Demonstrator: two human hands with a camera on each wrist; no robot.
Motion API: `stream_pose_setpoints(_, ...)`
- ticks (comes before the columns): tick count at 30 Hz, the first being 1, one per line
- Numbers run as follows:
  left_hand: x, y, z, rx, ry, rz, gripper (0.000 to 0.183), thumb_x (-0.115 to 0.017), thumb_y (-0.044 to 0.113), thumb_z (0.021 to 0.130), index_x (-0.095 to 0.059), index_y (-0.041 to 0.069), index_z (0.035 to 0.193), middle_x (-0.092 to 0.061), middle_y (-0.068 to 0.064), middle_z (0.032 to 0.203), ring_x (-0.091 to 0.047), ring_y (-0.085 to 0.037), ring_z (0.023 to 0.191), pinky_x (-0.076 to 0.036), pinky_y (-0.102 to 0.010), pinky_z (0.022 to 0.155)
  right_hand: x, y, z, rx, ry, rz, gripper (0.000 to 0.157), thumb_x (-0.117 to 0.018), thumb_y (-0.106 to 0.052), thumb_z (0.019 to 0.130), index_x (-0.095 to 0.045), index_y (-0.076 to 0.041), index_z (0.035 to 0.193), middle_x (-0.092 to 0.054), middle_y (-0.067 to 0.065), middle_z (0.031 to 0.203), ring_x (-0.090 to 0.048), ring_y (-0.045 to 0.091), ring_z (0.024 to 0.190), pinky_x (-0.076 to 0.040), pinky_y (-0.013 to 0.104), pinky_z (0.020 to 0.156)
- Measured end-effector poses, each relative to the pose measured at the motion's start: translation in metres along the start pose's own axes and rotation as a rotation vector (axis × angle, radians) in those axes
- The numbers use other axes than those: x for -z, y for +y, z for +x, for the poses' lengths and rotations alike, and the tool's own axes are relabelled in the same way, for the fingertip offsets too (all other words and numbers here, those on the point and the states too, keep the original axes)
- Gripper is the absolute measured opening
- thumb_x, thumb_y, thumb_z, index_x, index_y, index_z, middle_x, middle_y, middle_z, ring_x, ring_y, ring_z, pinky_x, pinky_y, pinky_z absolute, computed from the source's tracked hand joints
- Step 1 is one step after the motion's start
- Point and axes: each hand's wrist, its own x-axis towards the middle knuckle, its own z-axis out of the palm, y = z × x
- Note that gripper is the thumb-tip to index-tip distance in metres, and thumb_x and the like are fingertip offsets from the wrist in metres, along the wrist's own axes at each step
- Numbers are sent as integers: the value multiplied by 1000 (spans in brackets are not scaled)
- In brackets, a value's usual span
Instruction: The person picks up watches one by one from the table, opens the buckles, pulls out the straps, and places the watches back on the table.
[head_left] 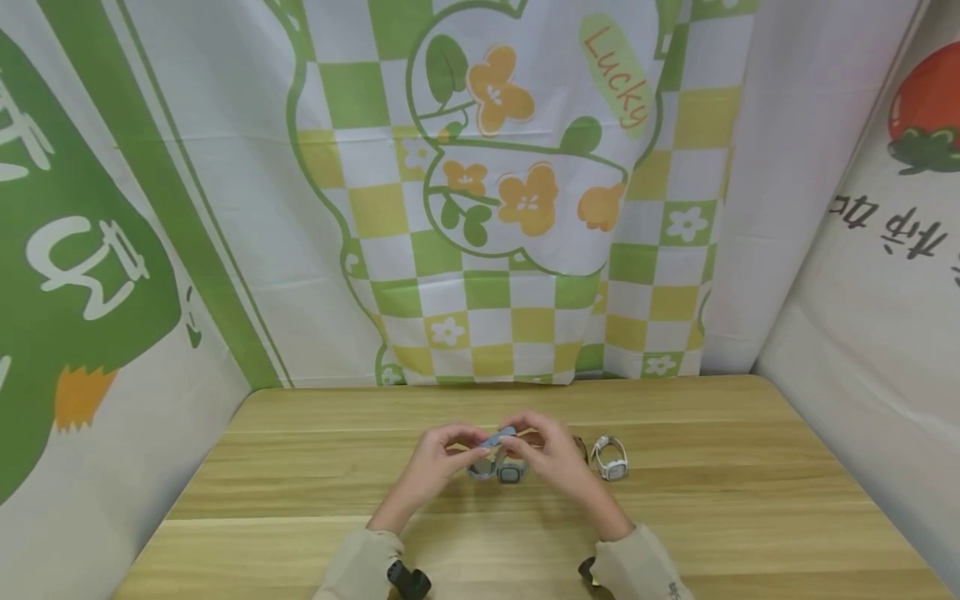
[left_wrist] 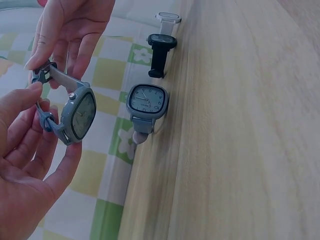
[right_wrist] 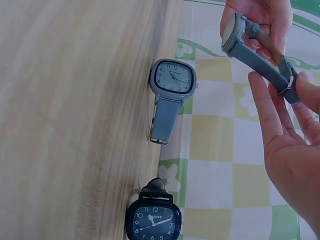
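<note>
In the foreground, the left hand point(head_left: 441, 457) and right hand point(head_left: 551, 454) are grasping a blue-grey watch point(left_wrist: 84, 116) above the wooden table point(head_left: 300, 492); a second blue-grey watch point(right_wrist: 173, 77), a black watch point(right_wrist: 153, 224) and a white watch point(head_left: 617, 472) are resting alongside; beyond, a checkered cloth point(head_left: 420, 292) is hanging.

A light, wood-grained desk point(head_left: 300, 500) carries a row of watches: a black watch point(right_wrist: 153, 222), a blue-grey watch point(right_wrist: 173, 77) left of it, and a white watch point(head_left: 617, 472) just to its right.
</note>
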Motion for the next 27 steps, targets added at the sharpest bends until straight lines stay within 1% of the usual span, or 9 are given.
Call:
stream_pose_setpoints(5, 0, -1, 1, 8, -4, -5, 19, -74, 11, 100, -75, -3, 112, -76, -16, 109, -69, -11, 97, -59, -25, 86, -1, 0, 0, -26, 21, 12, 16, -64, 2, 103, -67, 10, 116, -68, 26, 107, -74, 50, 97, -64, 31, 85)
stream_pose_setpoints(12, 1, 0, 0, 14, -18, -8, 19, -74, 10, 100, -75, -5, 111, -75, -19, 109, -70, -16, 97, -59, -24, 85, 1, 1, 0, -48, 41, 7, 16, -64, 1, 104, -67, 11, 116, -68, 26, 107, -76, 43, 96, -64, 31, 84)
stream_pose_setpoints(20, 0, 2, 0, 23, -23, -21, 18, -74, 7, 99, -74, -6, 111, -74, -21, 110, -69, -19, 99, -59, -24, 84, 1, -1, -1, -57, 42, 23, 17, -63, 0, 104, -67, 10, 117, -68, 26, 109, -75, 44, 98, -64, 38, 87)
stream_pose_setpoints(27, 1, 1, 0, 14, -29, -13, 18, -74, 7, 99, -75, -6, 112, -75, -21, 111, -70, -20, 100, -59, -23, 84, 1, -2, 0, -31, 50, 15, 16, -63, 1, 104, -66, 10, 117, -68, 27, 113, -74, 46, 103, -63, 45, 88)
